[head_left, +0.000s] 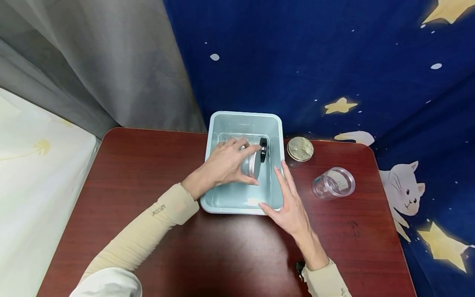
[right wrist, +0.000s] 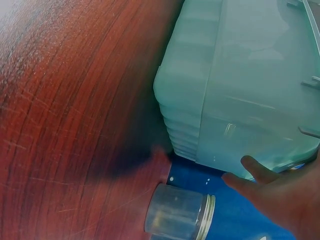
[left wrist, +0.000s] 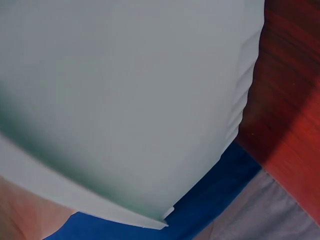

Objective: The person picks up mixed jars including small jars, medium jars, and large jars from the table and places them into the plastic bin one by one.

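In the head view my left hand (head_left: 228, 163) reaches into a pale blue plastic bin (head_left: 230, 202) and grips a clear jar with a silver lid (head_left: 253, 166), its lid end turned to the right. Beside the fingertips a round black lid (head_left: 263, 149) stands on edge; what it belongs to is hidden by the hand. The right hand (head_left: 291, 206) is at the bin's near right corner, fingers extended along the right rim and thumb at the front rim. In the left wrist view the bin's outer wall (left wrist: 130, 100) hides most of the hand.
Right of the bin stands a jar with a gold-coloured lid (head_left: 300, 149). A clear, lidless plastic jar (head_left: 333, 182) is further right on the red-brown table (head_left: 156, 165). A blue curtain (head_left: 259, 53) and a grey curtain (head_left: 141, 70) hang behind.
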The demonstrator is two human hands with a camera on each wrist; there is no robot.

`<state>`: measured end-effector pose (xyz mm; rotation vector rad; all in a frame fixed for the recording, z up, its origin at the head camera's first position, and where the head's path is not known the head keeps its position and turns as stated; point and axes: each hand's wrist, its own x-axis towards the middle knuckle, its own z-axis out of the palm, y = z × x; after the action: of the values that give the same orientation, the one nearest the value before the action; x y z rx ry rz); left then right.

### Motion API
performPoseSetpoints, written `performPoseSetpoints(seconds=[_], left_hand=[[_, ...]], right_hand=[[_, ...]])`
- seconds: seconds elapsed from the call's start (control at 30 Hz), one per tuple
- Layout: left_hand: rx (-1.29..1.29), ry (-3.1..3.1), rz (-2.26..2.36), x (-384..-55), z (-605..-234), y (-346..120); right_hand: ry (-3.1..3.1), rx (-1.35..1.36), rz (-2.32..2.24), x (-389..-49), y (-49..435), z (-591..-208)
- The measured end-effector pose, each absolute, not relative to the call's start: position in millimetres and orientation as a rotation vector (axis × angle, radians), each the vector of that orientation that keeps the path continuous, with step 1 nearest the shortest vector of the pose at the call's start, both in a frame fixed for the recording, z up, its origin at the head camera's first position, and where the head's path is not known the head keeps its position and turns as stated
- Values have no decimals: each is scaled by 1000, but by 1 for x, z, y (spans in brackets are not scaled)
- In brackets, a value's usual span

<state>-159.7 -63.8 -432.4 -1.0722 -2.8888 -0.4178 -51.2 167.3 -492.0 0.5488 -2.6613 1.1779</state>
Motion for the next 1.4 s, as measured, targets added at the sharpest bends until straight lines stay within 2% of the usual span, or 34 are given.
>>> performPoseSetpoints(seconds=[1.4], left_hand=[[-1026,-3027,-268,-151,-461,-54]], right_hand=[[-2654,538,1197,-50,167,-491]])
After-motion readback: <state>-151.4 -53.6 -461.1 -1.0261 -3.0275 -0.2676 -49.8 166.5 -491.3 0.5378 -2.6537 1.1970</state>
